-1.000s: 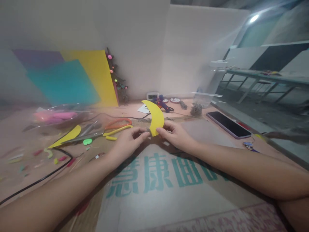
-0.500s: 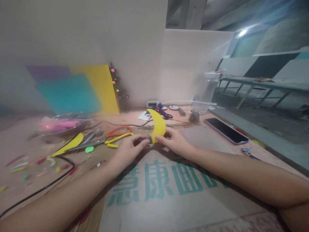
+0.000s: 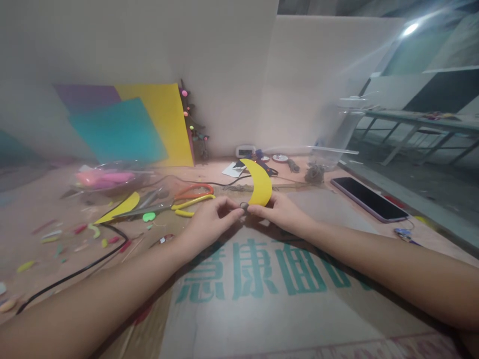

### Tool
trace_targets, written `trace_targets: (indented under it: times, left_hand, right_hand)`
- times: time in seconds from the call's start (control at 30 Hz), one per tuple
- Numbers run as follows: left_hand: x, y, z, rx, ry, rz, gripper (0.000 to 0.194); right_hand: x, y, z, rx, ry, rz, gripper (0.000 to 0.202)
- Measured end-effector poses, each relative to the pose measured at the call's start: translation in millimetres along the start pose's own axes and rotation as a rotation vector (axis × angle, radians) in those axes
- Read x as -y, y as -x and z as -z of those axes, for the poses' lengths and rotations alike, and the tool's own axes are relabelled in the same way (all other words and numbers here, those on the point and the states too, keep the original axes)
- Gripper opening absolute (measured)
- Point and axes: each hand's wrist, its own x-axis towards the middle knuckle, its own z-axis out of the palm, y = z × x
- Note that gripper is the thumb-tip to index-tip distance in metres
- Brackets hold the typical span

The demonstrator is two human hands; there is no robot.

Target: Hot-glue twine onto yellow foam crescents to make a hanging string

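Note:
A yellow crescent moon cutout stands upright above the cardboard sheet. My right hand is closed on its lower right part, thumb in front and fingers behind. At the crescent's lower tip, my left hand pinches a small dark grey piece, its kind too small to make out. Both thumbs nearly meet there. Left of my left hand lie scissors with orange and yellow handles, blades pointing left. A second yellow cutout rests by the blades, and a green heart-shaped piece lies just below them.
Cardboard with green characters lies under my hands. A phone is on the right, twine behind it. A black cable crosses scattered scraps on the left. Colored sheets lean on the wall behind a clear bowl.
The view has shifted, so everything sits a little further right and higher in the picture. My hands keep hold at the crescent's lower end, with the small grey piece now showing between the thumbs.

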Motion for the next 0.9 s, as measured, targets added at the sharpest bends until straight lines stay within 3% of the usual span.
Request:
trace_targets:
  times: [0.23,0.4,0.63,0.9]
  left_hand:
    - [1.3,0.9,-1.7,0.013,-0.012,-0.01,0.025]
    - [-0.5,0.7,-0.2,-0.015,-0.03,-0.017,0.024]
    - [1.0,-0.1,-0.6,-0.002,-0.031,-0.021,0.024]
    - [0.3,0.7,0.6,0.082,-0.04,-0.038,0.043]
  right_hand:
    - [-2.0,-0.5,1.3,0.008,0.046,0.008,0.029]
    - [-2.5,-0.8,0.1,0.019,-0.073,0.026,0.032]
    - [3.7,2.0,0.7,-0.1,-0.09,0.015,0.027]
    - [1.4,1.2,0.6,-0.042,-0.085,0.018,0.031]
